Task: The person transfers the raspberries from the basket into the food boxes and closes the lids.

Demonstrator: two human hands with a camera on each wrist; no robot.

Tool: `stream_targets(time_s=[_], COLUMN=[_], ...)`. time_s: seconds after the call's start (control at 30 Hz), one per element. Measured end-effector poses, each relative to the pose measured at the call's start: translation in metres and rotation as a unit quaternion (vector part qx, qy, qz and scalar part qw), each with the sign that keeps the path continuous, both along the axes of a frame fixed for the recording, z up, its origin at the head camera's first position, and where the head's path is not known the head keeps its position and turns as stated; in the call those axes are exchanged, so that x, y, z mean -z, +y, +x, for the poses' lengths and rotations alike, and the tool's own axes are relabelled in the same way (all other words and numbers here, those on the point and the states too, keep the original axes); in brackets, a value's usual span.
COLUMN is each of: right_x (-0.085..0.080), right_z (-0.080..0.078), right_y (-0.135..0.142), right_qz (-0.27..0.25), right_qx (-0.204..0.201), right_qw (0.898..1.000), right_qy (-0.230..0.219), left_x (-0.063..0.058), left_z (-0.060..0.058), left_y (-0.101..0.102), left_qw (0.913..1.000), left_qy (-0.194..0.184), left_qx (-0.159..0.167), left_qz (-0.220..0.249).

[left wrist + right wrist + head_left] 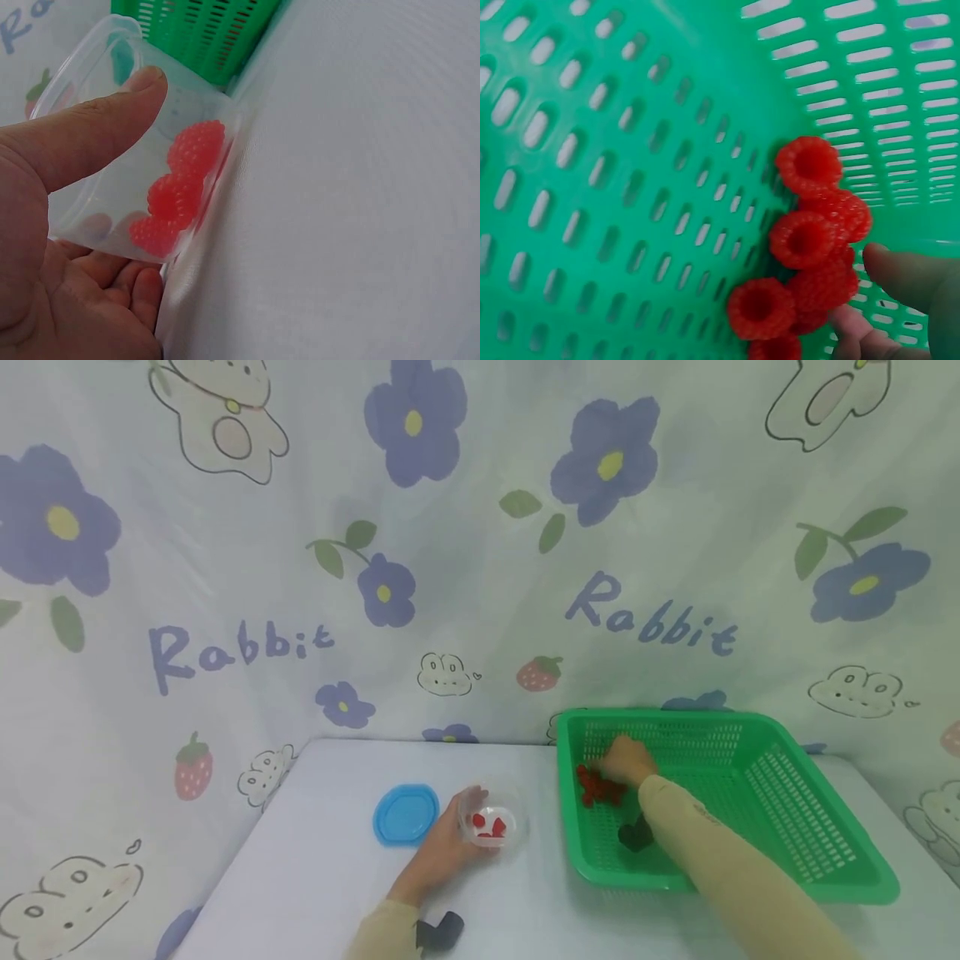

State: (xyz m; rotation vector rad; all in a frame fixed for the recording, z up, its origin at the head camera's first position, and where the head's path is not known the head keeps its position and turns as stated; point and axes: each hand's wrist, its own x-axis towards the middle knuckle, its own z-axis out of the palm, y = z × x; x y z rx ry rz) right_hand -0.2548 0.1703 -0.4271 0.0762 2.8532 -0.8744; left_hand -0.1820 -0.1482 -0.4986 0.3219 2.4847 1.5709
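My left hand (442,853) grips a clear plastic cup (124,184) that stands on the white table. In the left wrist view the thumb lies along the cup's wall, with fingers curled at the far side. Red raspberries (196,150) rest at the bottom of the cup. My right hand (630,762) reaches into the green basket (567,827), beside a cluster of raspberries (825,285) at its left side. In the right wrist view, the thumb stands a little off the cluster and a fingertip is right at its lower edge. The other fingers are partly hidden.
A blue lid (407,816) lies on the white table (300,860), left of the cup. The basket's slotted walls rise around the right hand. A white cloth (465,543) with flowers, rabbits and strawberries hangs behind the table.
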Motion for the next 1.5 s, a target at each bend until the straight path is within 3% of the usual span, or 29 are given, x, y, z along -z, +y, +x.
stream_targets(time_s=[0.27, 0.47, 0.73, 1.07, 1.5], right_x=[0.01, 0.012, -0.004, -0.017, -0.035], right_z=[0.001, 0.001, 0.004, 0.004, 0.023], right_y=[0.001, 0.004, 0.0, -0.01, -0.013], right_qz=[0.02, 0.002, -0.059, -0.078, -0.123], right_qx=[-0.001, 0.0, 0.01, -0.015, -0.012], right_qw=[1.0, 1.0, 0.998, 0.997, 0.992], right_qy=[-0.009, -0.016, -0.015, 0.001, 0.015], left_x=[0.002, 0.003, 0.003, 0.001, 0.001], left_z=[0.004, 0.005, 0.004, 0.001, 0.002], left_y=[-0.001, -0.001, -0.001, -0.001, 0.0], left_qw=[1.0, 1.0, 1.0, 1.0, 0.9999], left_qy=[-0.005, -0.006, -0.006, -0.006, -0.003], left_qx=[-0.004, -0.001, -0.001, -0.001, 0.004], left_qz=[-0.005, 0.002, 0.002, 0.003, 0.012])
